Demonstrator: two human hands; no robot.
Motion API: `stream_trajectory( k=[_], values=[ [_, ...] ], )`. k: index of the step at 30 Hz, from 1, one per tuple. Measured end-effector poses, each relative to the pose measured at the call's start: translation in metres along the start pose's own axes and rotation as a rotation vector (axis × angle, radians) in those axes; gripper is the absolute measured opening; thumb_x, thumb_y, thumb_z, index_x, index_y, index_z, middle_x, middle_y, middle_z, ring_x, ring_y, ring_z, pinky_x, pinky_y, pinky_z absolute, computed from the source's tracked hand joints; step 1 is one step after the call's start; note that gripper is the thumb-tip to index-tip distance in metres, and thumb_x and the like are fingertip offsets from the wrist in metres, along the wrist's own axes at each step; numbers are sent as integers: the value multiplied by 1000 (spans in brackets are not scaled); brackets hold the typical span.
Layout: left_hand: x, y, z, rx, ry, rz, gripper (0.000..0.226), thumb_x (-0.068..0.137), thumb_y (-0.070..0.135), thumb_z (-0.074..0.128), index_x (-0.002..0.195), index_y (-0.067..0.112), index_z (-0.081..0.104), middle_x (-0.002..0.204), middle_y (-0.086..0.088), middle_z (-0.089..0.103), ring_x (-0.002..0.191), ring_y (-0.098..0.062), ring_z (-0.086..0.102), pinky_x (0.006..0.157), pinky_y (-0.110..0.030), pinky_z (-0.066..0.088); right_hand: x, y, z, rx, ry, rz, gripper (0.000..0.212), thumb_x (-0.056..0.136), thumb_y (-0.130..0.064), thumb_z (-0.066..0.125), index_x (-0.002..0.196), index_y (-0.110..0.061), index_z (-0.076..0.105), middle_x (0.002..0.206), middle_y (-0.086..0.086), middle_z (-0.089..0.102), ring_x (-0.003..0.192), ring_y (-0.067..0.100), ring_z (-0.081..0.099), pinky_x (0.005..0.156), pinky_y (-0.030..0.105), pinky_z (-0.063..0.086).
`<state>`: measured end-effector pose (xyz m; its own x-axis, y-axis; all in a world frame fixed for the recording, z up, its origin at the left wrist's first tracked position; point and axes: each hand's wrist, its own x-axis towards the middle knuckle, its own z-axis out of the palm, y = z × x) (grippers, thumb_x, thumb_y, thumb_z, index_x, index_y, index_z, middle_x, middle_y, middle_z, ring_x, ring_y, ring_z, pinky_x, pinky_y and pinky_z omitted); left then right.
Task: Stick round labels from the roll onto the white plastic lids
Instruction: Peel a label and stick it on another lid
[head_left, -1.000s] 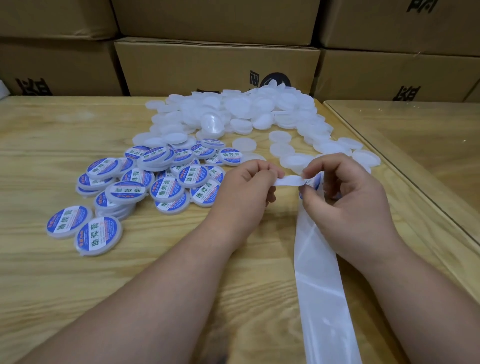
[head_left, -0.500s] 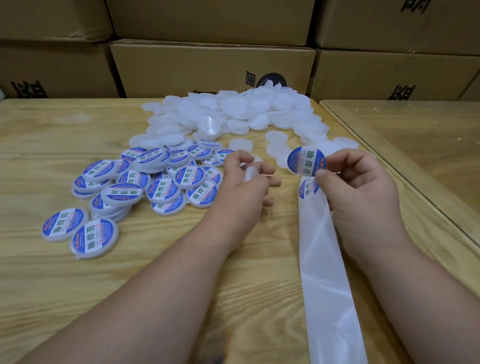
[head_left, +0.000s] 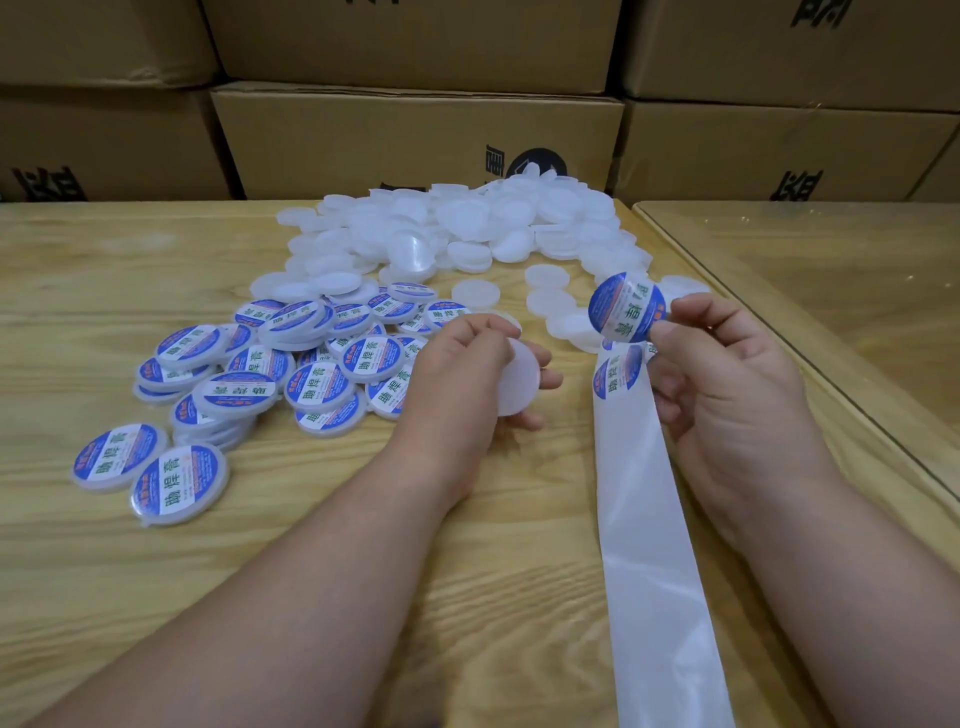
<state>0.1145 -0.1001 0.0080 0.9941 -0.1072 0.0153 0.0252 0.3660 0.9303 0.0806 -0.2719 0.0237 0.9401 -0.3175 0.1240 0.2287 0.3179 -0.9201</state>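
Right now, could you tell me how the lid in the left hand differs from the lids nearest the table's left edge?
The held lid is plain white and gripped on edge by the left hand; the two labelled lids carry blue-and-white labels and lie flat on the table. All are round white plastic.

This looks like a packing or storage room of a small workshop. Stacked brown cardboard cartons with black printed marks line the wall behind a pale wooden worktable. Heaps of plain white round plastic lids and blue-and-white labelled lids lie in bulk on it.
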Motion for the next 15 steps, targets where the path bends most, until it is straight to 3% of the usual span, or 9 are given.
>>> stream_trajectory(
  k=[3, 6, 10, 13, 15],
  values=[
    [1, -3, 1, 23, -66, 5, 19, 100, 6, 52, 110, 15, 65, 99, -7, 79, 97, -25, 76, 63, -31, 59, -1, -4, 1, 99, -64, -13, 16, 82, -5, 65, 87, -20, 62, 78, 3, 56, 49, 10, 34, 41, 22, 28],
    [1, -3, 0, 17, -125, -6, 28, 103, 3, 51, 113, 22, 68, 107, -7, 78, 105, -24, 73, 75, -32, 61, -2, -10, 0, 120, -145, 12, 15, 82, -5, 64, 85, -19, 61, 65, -2, 50, 46, 9, 30, 39, 19, 27],
    [4, -2, 2, -64, -124, -60, 31, 90, 2, 49, 94, 21, 74, 113, -14, 72, 99, -32, 71, 69, -37, 60, -8, -9, 4, -150, -174, 118, 23, 87, 0, 72, 80, -21, 63, 54, -5, 47, 38, 5, 31, 35, 16, 27],
    [4, -1, 2, -89, -169, -76, 37, 74, 16, 44, 101, 13, 69, 114, -26, 70, 98, -32, 71, 69, -38, 59, -13, -3, 9, -326, -140, 125, 19, 86, -2, 74, 84, -17, 63, 54, -8, 61, 38, 0, 46, 39, 11, 36],
    [4, -2, 1, -72, -203, -77, 39, 72, 18, 44, 104, 12, 67, 106, -24, 74, 96, -30, 72, 69, -37, 58, -14, -2, 11, -353, -125, 123, 18, 84, -3, 77, 85, -16, 64, 61, -6, 70, 43, -1, 55, 44, 9, 41]
  ],
)
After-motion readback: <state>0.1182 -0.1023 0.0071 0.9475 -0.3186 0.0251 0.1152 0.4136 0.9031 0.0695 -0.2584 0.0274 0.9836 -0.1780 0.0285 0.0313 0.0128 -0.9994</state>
